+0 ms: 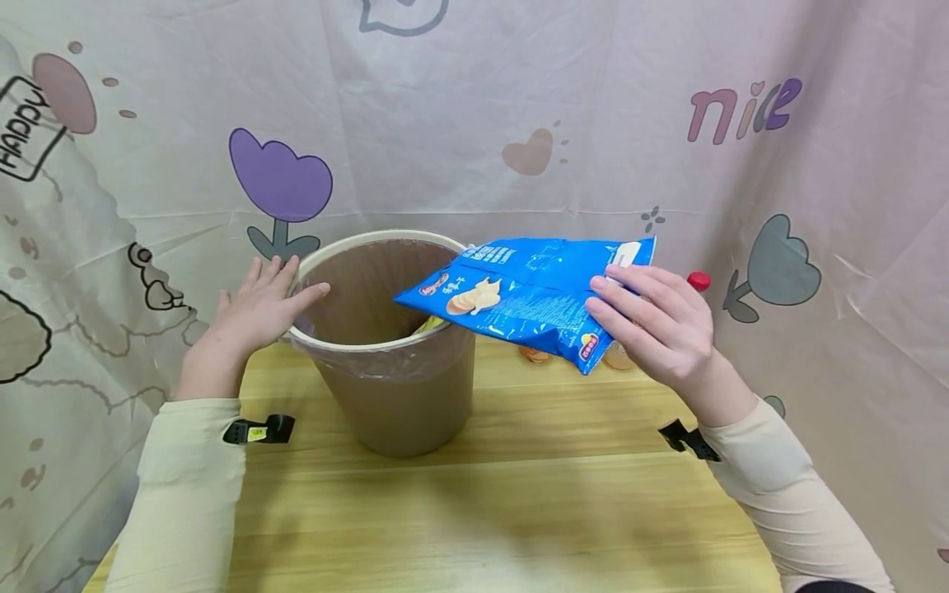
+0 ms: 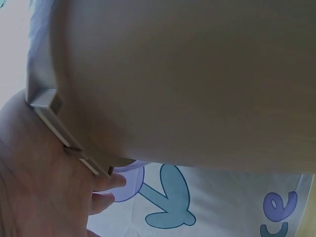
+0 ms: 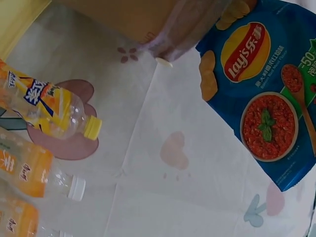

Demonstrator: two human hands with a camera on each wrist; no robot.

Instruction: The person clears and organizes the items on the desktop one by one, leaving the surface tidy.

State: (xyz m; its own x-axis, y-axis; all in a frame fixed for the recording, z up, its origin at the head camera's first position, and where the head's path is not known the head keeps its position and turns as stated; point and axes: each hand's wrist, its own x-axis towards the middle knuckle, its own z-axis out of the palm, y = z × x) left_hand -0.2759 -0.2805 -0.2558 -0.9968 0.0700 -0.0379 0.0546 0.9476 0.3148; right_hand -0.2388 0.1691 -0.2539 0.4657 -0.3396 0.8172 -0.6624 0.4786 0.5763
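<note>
A brown waste bin with a pale rim and a clear liner stands on the table. Against the left side of its rim rests my left hand, fingers spread. The bin's wall fills much of the left wrist view, where part of the left hand lies by the rim. My right hand holds a blue Lay's chip bag by one end, thumb hidden behind it. The bag's far corner reaches over the bin's opening. Its printed front shows in the right wrist view. Something yellow shows inside the bin.
Plastic bottles stand behind the bag: one with a yellow cap, another with a white cap, and a third orange-labelled bottle. A red cap shows behind the right hand. A printed cloth hangs behind the wooden table.
</note>
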